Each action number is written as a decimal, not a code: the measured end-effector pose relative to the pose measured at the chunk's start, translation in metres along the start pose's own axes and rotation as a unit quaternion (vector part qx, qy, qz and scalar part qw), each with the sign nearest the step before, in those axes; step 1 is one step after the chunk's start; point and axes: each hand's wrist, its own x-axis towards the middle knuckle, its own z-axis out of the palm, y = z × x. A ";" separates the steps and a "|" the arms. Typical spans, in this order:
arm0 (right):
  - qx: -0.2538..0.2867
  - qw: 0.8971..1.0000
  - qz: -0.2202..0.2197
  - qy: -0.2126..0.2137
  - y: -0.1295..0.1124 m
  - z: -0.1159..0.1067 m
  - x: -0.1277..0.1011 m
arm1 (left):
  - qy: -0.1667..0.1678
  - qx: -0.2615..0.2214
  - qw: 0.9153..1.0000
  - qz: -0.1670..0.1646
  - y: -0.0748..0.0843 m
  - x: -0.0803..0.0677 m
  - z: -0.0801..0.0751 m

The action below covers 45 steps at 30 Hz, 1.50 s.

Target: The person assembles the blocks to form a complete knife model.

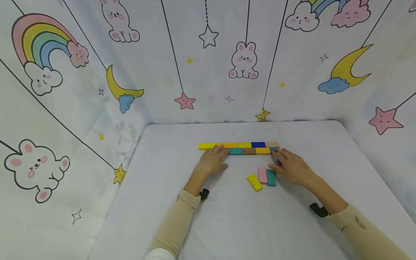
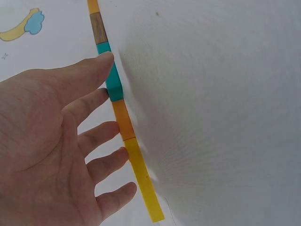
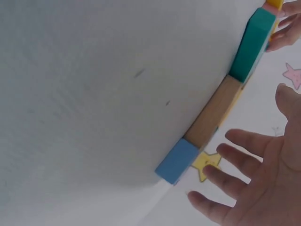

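The white table carries a double row of coloured blocks along its far middle, well short of the cartoon-print backdrop. The left hand lies at the row's left end, fingers straight and slightly spread against the near blocks; the right hand lies at the right end, fingers straight and spread. Just near of the row sit three loose blocks: yellow, pink, teal. To square the row well, I judge both hands should press evenly and flat, not tipping any block.
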 end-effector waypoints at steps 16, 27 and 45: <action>0.030 0.998 -0.059 -0.009 -0.052 -0.010 -0.021 | -0.002 -0.001 1.000 0.001 0.000 -0.001 -0.001; 0.056 0.995 -0.078 -0.027 -0.085 -0.003 -0.031 | -0.003 -0.003 1.000 0.002 0.000 -0.001 -0.002; 0.061 0.994 -0.089 -0.032 -0.099 0.002 -0.021 | 0.001 -0.004 1.000 -0.001 0.000 -0.002 -0.001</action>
